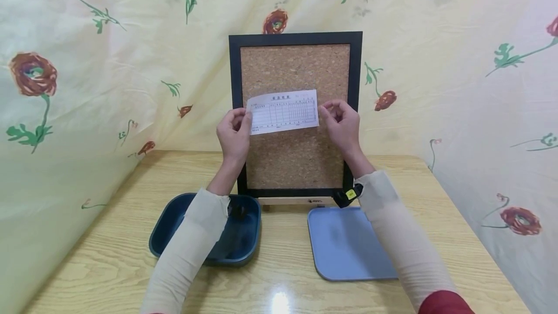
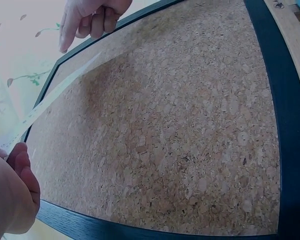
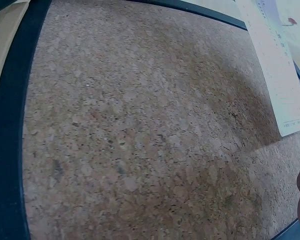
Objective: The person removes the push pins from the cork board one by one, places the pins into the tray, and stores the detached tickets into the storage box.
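A white receipt slip with a printed grid is held in front of the cork board, tilted slightly up to the right. At its left edge, my left hand pinches it between thumb and fingers. My right hand is beside the slip's right edge, index finger extended and the other fingers loosely curled. In the left wrist view, that right hand shows apart from the slip's far end. In the right wrist view, the slip has a free corner and casts a shadow on the cork.
The board's black frame stands upright on a light wooden base. A dark blue tub sits at front left, under my left forearm. A flat blue tray lies at front right. Flowered cloth hangs behind the wooden table.
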Action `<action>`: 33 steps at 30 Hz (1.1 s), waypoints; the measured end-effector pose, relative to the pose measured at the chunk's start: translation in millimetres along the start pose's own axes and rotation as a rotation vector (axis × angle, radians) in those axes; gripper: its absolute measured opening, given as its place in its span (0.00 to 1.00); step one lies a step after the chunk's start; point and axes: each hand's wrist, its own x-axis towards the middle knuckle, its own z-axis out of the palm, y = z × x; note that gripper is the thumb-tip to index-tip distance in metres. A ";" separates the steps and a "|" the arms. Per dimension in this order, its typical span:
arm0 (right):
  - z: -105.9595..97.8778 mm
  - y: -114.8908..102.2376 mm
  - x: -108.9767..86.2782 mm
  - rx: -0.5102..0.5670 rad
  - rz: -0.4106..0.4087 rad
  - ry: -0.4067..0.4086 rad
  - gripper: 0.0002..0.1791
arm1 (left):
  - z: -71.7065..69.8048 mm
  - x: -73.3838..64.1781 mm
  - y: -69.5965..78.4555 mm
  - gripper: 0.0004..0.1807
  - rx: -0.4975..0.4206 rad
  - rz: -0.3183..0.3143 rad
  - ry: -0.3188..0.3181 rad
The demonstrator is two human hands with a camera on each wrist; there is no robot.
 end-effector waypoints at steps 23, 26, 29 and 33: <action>-5.4 1.7 -27.2 -0.021 -0.126 -0.070 0.08 | -14.7 -16.2 1.8 0.11 -0.012 -0.026 -0.038; -6.0 1.7 -32.0 -0.033 -0.134 -0.086 0.08 | -17.2 -19.6 2.1 0.11 -0.011 -0.039 -0.045; -6.4 0.6 -36.4 -0.043 -0.148 -0.104 0.07 | -19.3 -23.2 3.4 0.11 -0.015 -0.047 -0.051; -6.4 -0.5 -40.5 -0.058 -0.175 -0.119 0.07 | -21.3 -27.6 4.6 0.11 -0.018 -0.049 -0.056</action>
